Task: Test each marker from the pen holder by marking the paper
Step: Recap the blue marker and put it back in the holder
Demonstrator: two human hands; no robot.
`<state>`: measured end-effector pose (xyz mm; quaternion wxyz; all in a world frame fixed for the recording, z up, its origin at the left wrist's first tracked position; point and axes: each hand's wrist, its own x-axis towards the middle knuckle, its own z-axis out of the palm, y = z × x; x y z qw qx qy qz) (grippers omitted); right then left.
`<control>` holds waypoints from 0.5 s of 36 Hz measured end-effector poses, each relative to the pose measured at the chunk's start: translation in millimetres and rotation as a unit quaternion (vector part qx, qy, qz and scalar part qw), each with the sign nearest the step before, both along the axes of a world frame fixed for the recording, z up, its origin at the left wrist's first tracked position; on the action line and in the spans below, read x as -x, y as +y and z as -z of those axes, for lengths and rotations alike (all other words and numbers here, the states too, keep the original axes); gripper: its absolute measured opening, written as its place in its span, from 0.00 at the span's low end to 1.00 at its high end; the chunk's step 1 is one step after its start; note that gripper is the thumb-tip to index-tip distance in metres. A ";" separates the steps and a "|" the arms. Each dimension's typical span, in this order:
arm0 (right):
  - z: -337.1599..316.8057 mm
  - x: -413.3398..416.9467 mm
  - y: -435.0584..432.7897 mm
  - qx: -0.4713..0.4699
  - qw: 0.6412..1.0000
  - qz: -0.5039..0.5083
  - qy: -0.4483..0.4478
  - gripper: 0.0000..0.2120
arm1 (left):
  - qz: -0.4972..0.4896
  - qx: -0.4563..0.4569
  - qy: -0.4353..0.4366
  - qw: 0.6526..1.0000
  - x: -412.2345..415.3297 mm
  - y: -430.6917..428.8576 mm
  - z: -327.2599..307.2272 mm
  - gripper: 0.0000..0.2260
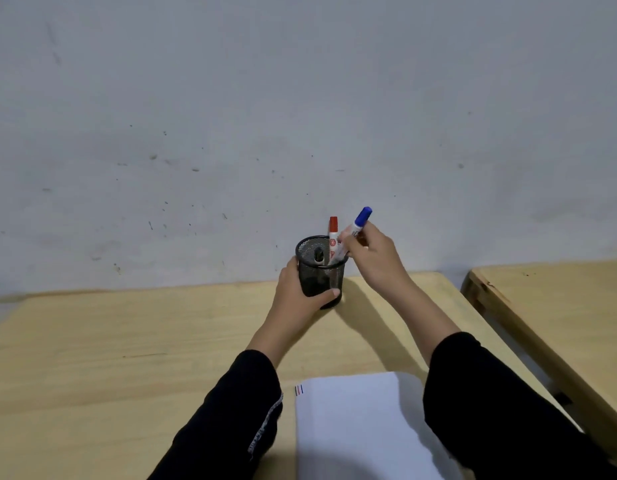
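A black mesh pen holder stands at the far edge of the wooden table, against the wall. My left hand wraps around its lower side. A red-capped marker stands upright in it, and a dark marker lies low inside. My right hand grips the blue-capped marker, which is tilted with its lower end inside the holder's rim. The white paper lies near me, with three short marks at its top left corner.
The light wooden table spreads wide to the left. A second wooden table stands to the right across a narrow gap. A stained grey wall rises right behind the holder. My black sleeves cover part of the paper's edges.
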<state>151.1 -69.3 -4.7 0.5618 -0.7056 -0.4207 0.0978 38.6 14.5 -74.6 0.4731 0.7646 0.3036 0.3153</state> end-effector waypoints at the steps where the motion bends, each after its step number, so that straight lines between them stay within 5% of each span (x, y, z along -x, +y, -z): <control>1: 0.9 0.1 2.3 0.012 1.000 -0.004 -0.015 0.07 | -0.005 0.001 -0.006 1.000 -2.3 0.5 1.7 0.31; 18: 12.7 -6.4 14.8 0.089 0.991 0.019 -0.099 0.04 | -0.025 0.001 -0.004 1.000 -9.4 11.4 11.6 0.31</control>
